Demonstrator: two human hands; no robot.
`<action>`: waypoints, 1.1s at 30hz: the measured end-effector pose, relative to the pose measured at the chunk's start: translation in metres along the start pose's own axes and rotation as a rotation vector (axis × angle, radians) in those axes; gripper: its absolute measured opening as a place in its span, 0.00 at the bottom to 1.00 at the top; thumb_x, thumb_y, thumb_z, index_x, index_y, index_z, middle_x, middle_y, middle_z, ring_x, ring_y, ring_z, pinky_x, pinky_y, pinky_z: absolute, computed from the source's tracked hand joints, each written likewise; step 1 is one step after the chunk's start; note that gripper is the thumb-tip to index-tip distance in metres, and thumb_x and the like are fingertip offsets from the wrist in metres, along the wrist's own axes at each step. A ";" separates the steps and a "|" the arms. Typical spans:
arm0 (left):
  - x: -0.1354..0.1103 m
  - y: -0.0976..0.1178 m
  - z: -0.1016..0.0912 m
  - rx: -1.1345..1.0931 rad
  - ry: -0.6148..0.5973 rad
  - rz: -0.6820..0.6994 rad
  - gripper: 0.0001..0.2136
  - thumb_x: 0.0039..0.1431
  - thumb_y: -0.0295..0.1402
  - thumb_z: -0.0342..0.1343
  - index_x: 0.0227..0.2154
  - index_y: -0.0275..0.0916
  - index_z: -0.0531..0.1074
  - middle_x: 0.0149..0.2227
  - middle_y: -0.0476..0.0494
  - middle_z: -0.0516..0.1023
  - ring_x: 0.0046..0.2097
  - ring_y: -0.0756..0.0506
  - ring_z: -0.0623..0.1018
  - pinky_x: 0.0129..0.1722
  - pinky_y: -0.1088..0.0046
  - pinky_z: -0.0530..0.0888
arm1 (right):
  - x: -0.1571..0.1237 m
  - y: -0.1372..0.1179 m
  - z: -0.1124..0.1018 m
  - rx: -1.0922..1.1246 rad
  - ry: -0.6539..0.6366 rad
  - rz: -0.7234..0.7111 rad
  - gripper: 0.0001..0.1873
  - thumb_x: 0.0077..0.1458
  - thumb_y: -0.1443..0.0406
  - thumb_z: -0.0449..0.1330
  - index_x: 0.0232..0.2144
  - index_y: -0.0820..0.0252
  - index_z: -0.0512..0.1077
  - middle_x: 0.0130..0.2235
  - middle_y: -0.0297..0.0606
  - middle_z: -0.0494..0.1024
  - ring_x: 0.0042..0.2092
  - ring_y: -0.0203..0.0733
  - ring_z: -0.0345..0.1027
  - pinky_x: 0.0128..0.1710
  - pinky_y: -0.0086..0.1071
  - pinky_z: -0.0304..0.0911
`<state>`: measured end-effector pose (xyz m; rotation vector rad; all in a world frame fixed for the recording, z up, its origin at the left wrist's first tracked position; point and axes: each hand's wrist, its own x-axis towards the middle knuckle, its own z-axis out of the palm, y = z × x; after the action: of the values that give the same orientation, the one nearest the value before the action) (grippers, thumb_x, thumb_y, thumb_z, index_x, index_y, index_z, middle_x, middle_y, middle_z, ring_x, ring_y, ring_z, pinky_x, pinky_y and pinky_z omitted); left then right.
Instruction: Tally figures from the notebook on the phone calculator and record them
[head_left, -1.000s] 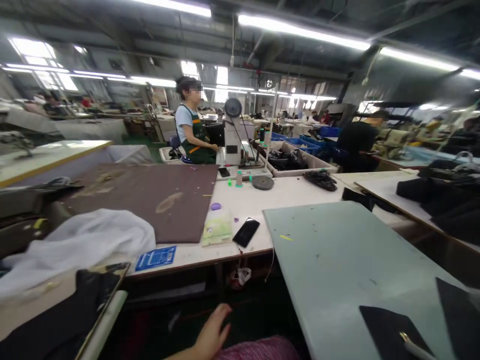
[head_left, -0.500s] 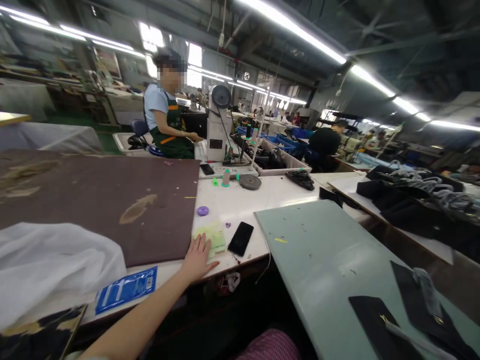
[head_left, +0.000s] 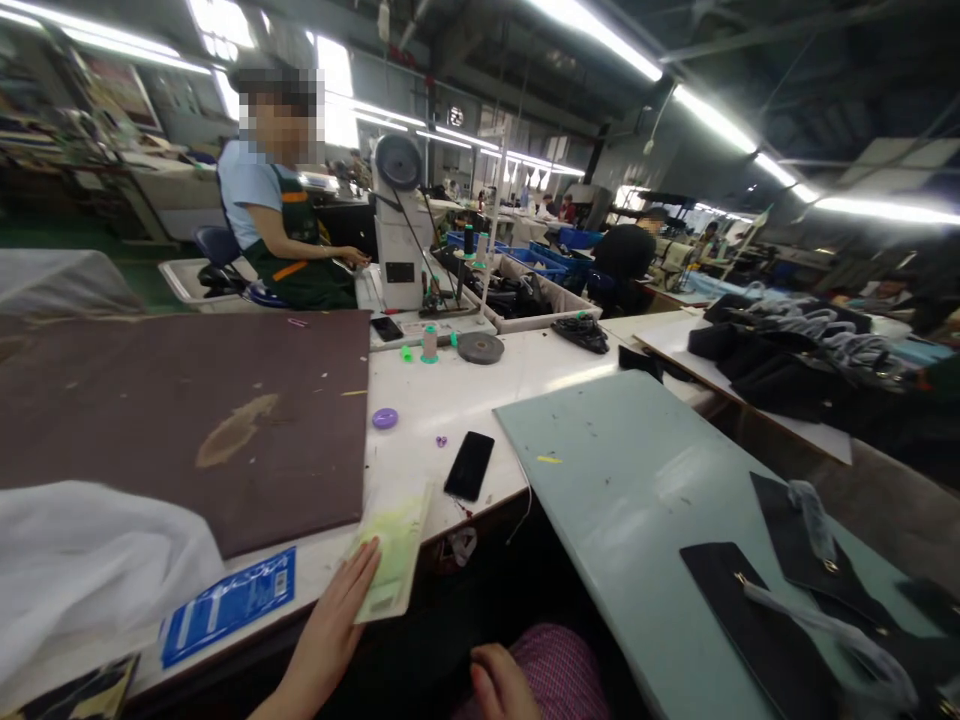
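Observation:
My left hand (head_left: 346,590) grips a flat pale yellow-green packet (head_left: 394,560). Its fingers lie on top and the thumb is hidden underneath. Part of the packet sticks out past the front edge of the white table (head_left: 420,400). Low in the view, my right hand (head_left: 504,682) is above a checked purple cloth (head_left: 555,670) at my lap. Its fingers are curled in and nothing shows in them. A black phone (head_left: 469,466) lies just right of the packet. Behind it are two small purple bits (head_left: 441,441) and a purple round object (head_left: 385,418).
A blue packet (head_left: 229,605) and white cloth (head_left: 105,570) lie left, beside a brown board (head_left: 300,420). On the right, a pale green board (head_left: 600,480) carries black pieces (head_left: 742,600) with wrapped straps. A co-worker (head_left: 274,210) stands behind a machine (head_left: 399,230).
My left hand has taken hold of the packet and drawn it toward me, over the table edge. My right hand has come into view at the bottom. The view has shifted slightly right.

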<state>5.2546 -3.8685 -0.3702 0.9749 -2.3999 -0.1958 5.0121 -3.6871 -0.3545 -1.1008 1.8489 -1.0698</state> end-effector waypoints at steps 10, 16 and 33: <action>0.032 0.144 -0.003 -0.363 0.161 0.417 0.25 0.63 0.29 0.48 0.63 0.43 0.56 0.63 0.35 0.59 0.65 0.32 0.56 0.63 0.44 0.56 | -0.024 -0.133 -0.048 0.767 0.093 -0.054 0.32 0.58 0.44 0.52 0.54 0.59 0.70 0.51 0.45 0.75 0.53 0.48 0.68 0.56 0.43 0.61; 0.082 0.241 0.051 -0.726 -0.152 0.649 0.30 0.63 0.41 0.50 0.65 0.55 0.44 0.69 0.41 0.39 0.67 0.28 0.42 0.60 0.35 0.56 | -0.060 -0.100 -0.135 0.735 0.544 -0.001 0.28 0.54 0.42 0.55 0.40 0.58 0.77 0.38 0.42 0.78 0.40 0.46 0.71 0.42 0.40 0.69; 0.044 0.319 0.146 -1.383 -0.517 -0.688 0.28 0.63 0.45 0.47 0.62 0.37 0.52 0.61 0.30 0.62 0.52 0.37 0.75 0.45 0.56 0.79 | -0.089 0.066 -0.263 0.165 0.760 0.232 0.27 0.54 0.46 0.49 0.26 0.63 0.72 0.27 0.39 0.74 0.30 0.42 0.66 0.29 0.32 0.60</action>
<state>4.9578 -3.6759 -0.3714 0.9574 -1.4600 -2.1630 4.7950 -3.5116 -0.2954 -0.3710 2.3229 -1.6000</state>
